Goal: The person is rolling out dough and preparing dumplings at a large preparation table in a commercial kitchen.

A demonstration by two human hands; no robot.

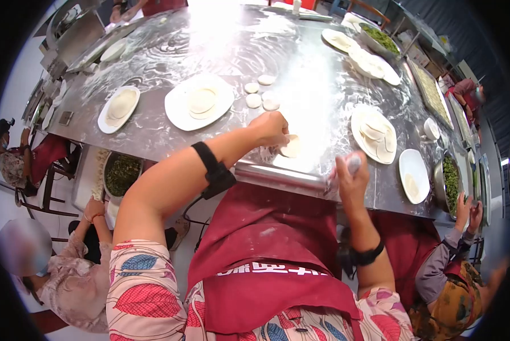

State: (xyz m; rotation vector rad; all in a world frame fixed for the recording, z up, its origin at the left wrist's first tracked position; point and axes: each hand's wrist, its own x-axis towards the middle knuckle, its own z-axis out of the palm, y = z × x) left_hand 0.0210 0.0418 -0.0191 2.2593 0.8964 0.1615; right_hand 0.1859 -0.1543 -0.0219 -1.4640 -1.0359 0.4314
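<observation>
My left hand (271, 128) is closed, with fingertips pinching the near-left edge of a thin round dough wrapper (290, 146) that lies on the floured steel table. To its right, at the table's front edge, my right hand (351, 176) is curled round a blurred object with a pale, rounded end (354, 163); I cannot make out its kind. Just beyond my left hand sit several small flattened dough pieces (254, 100). A white plate (175, 106) with stacked wrappers stands to the left of them, and another plate (361, 136) of overlapping wrappers is on the right.
Farther left stands a smaller plate (105, 120) of wrappers. Bowls of chopped green filling (449, 179) are at the right and beneath the table at left (123, 175). A white plate (414, 160) holds one wrapper. Co-workers sit on both sides; a co-worker's hands (469, 210) are at the right.
</observation>
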